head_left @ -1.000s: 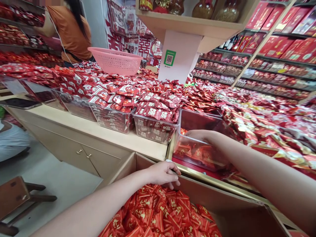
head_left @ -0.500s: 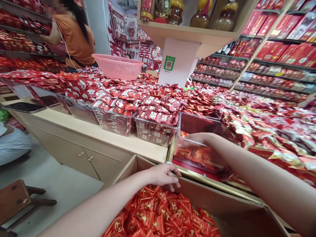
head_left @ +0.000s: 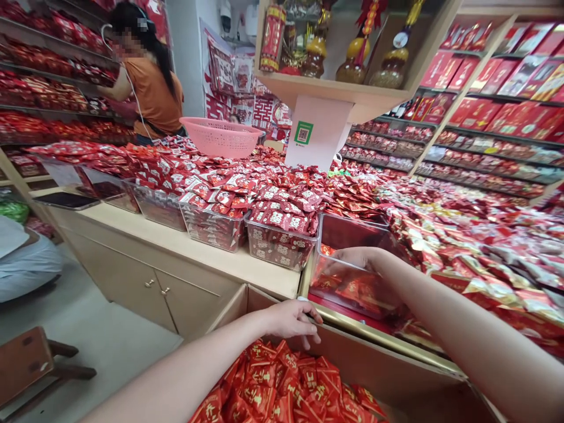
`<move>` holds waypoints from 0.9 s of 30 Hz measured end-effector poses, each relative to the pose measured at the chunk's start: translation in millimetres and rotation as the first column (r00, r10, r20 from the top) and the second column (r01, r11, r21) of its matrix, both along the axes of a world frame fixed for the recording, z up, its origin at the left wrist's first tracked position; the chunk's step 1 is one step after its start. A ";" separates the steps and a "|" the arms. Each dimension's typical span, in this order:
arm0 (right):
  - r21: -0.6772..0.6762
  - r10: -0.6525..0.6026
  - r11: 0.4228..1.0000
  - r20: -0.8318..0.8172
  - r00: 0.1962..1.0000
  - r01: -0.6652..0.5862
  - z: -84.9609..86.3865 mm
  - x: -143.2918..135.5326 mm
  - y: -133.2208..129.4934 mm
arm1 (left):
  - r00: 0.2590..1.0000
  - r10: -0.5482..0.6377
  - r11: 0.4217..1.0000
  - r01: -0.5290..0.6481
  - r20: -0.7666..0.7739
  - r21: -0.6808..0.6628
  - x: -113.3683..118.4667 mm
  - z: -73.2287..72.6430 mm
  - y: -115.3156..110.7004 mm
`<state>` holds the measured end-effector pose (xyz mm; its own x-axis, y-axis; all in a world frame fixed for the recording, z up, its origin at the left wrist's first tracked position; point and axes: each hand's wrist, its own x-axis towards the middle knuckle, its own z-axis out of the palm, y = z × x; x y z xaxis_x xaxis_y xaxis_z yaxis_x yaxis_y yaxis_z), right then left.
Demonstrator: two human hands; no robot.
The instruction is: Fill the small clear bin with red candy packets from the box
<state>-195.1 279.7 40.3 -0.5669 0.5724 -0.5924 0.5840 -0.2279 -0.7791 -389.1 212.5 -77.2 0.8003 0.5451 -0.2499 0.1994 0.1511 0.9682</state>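
Note:
My left hand (head_left: 293, 322) hangs over the near edge of an open cardboard box (head_left: 352, 352), fingers curled round a small dark and white item I cannot make out. Below it, red packets with gold lettering (head_left: 282, 382) fill the left and middle of the box. My right hand (head_left: 356, 258) reaches into a clear plastic bin (head_left: 348, 232) beyond the box. Loose red packets (head_left: 361, 291) lie low in that bin. The fingertips show only dimly through its wall, so their grip is hidden.
Clear bins heaped with red packets (head_left: 282, 235) line the counter (head_left: 220, 244). A pink basket (head_left: 222, 136) stands behind, near a white pillar (head_left: 317, 132) under a display box. At the left are a phone (head_left: 66, 200), a wooden stool (head_left: 26, 358) and a person in orange (head_left: 154, 94).
The view has tilted up slightly, so the counter and bins sit lower and further right in the picture. Both hands keep nearly the same places, the right one still inside the clear bin.

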 end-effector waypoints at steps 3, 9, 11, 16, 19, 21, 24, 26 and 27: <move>-0.005 -0.051 0.999 -0.046 0.998 0.051 11.7 5.2 -8.2 | 1.000 -0.011 1.000 0.011 -0.021 0.015 -3.7 10.3 -0.9; 0.179 -0.143 0.968 -0.189 0.971 0.178 40.3 32.1 -32.5 | 0.990 0.132 0.982 -0.136 0.043 0.134 -2.8 39.5 -5.4; 0.411 -0.172 0.890 -0.102 0.980 0.199 49.8 35.2 -42.2 | 0.949 0.281 0.932 -0.305 0.141 0.196 1.0 49.1 -8.2; 0.919 -0.350 0.365 -0.014 0.936 0.150 70.7 17.1 -83.5 | 0.764 0.493 0.768 -0.607 0.416 0.205 6.9 74.6 -20.6; 0.905 -0.276 0.348 -0.151 0.949 0.245 69.3 -2.1 -113.3 | 0.740 0.439 0.793 -0.586 0.510 0.167 6.9 88.4 -30.7; 0.881 -0.262 0.376 -0.195 0.945 0.286 61.9 -13.5 -126.8 | 0.743 0.436 0.787 -0.588 0.507 0.186 6.7 93.9 -36.5; 0.873 -0.330 0.346 -0.230 0.916 0.344 46.3 -24.9 -133.3 | 0.715 0.479 0.735 -0.644 0.509 0.213 7.1 95.5 -41.7; 0.892 -0.396 0.257 -0.255 0.882 0.373 35.5 -28.9 -132.0 | 0.705 0.496 0.713 -0.664 0.506 0.225 7.8 94.1 -42.9; 0.903 -0.423 0.198 -0.272 0.865 0.381 30.3 -30.2 -131.1 | 0.701 0.505 0.703 -0.673 0.503 0.232 8.4 93.3 -43.2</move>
<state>-225.2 148.6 70.5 -0.0778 0.8771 0.4739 0.6737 0.3967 -0.6236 -380.7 169.3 16.1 0.2534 0.9125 0.3212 -0.1909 -0.2783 0.9413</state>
